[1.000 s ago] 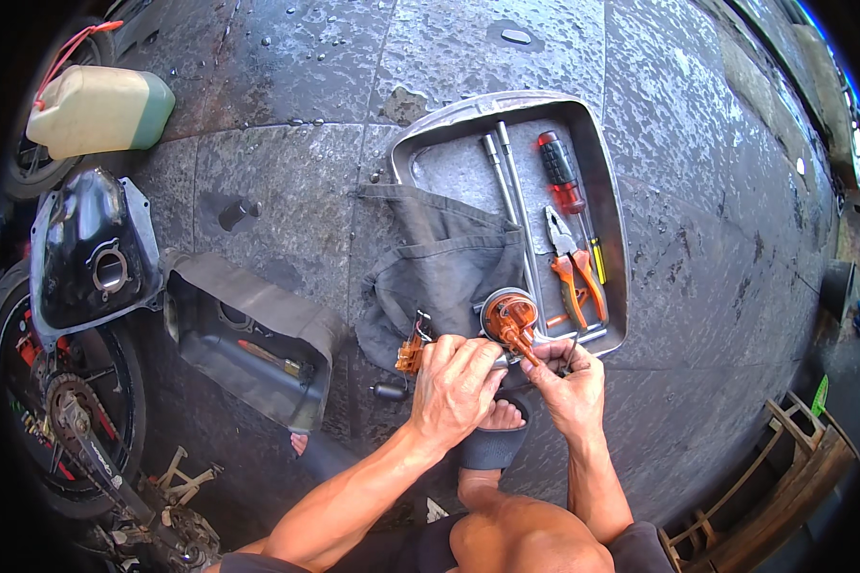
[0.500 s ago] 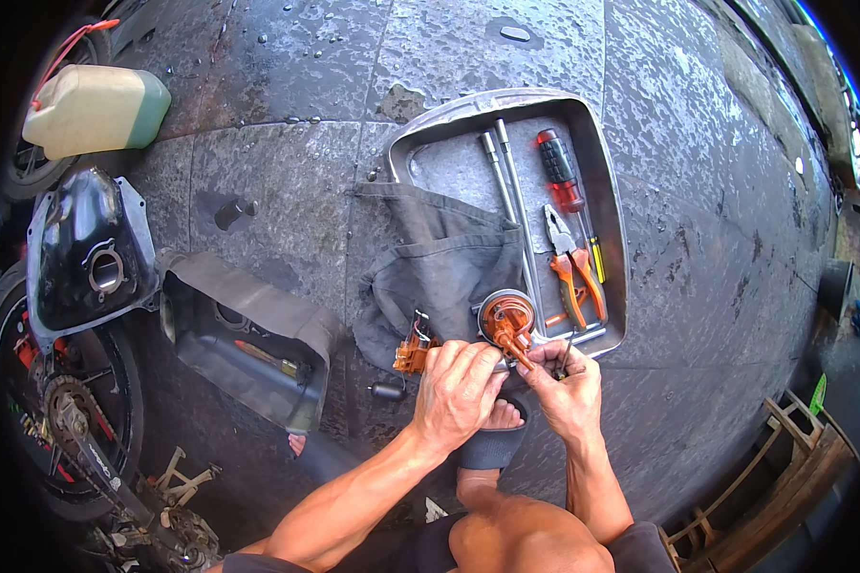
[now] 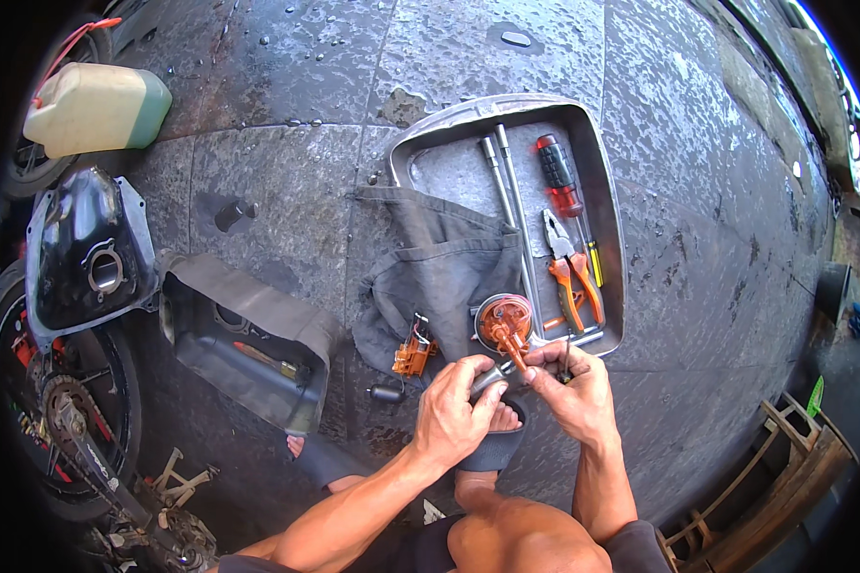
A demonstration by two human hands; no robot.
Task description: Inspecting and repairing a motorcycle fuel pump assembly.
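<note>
Between thumb and fingers of my left hand [image 3: 455,413] is a small grey metal cylinder [image 3: 490,380]. My right hand [image 3: 579,395] pinches the stem of an orange-brown round fuel pump holder [image 3: 505,323], whose disc end points away from me. The cylinder's far end lies close to that stem; whether they touch I cannot tell. Just left of the holder, an orange plastic piece with wires [image 3: 414,355] lies on a dark cloth [image 3: 430,253]. A black cylindrical float [image 3: 385,392] is beside it. A thin dark piece shows at my right fingers, its kind unclear.
Beyond my hands a metal tray [image 3: 617,239] holds orange-handled pliers [image 3: 569,272], a red-black screwdriver [image 3: 561,177] and long metal rods [image 3: 513,205]. At left are a dark plastic housing [image 3: 248,344], a black fuel tank [image 3: 96,258], a jerrycan [image 3: 96,112] and a motorcycle wheel [image 3: 129,411].
My left hand has drawn back from the orange wired piece, which now shows more fully. The grey cylinder has come into clear view, tilted, in that hand. My right hand has shifted slightly right.
</note>
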